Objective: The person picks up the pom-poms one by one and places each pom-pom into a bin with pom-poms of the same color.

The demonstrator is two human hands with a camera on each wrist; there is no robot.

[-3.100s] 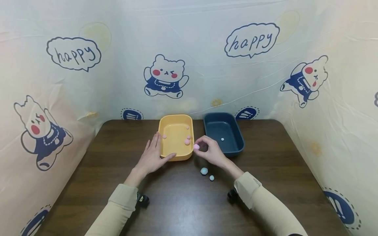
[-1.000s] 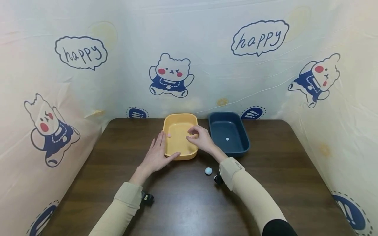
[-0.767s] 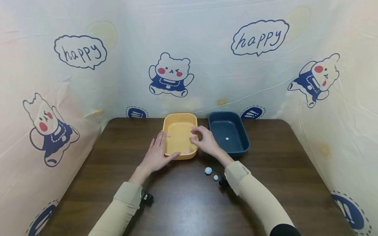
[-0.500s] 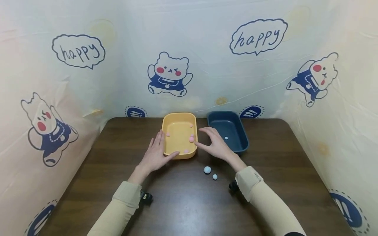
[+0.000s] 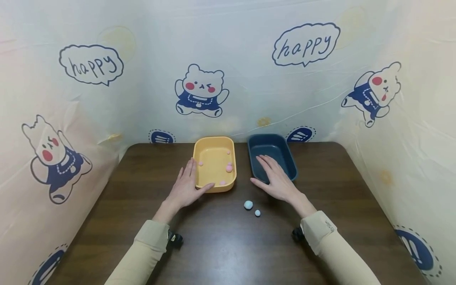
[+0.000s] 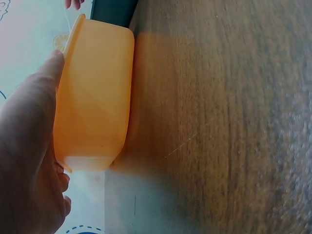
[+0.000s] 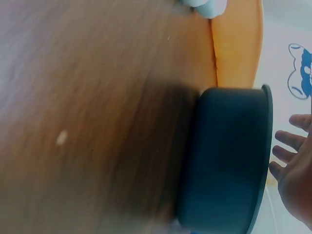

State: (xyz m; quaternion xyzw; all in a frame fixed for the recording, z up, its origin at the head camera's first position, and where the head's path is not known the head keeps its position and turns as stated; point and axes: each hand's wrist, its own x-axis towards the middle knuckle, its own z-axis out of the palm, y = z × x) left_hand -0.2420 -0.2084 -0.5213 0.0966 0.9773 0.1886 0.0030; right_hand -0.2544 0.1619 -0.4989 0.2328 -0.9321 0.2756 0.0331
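My left hand rests at the near left corner of a yellow plastic tray, straight fingers along its left side and thumb at the front rim. Several pink balls of different sizes lie inside that tray. With fingers spread and nothing held, my right hand hovers over the near left part of a dark blue tray. The hand hides part of that tray's inside. Two pale blue balls, a larger one and a smaller one, sit on the table in front of the trays.
The dark wooden table carries both trays near its back edge, side by side with a narrow gap. A printed cloth hangs behind and at both sides. Each wrist wears a small black camera.
The right hand has let go of a pink ball in the yellow tray, then opened and moved right to the blue tray. A pink ball now lies near the yellow tray's front. Left hand stays.
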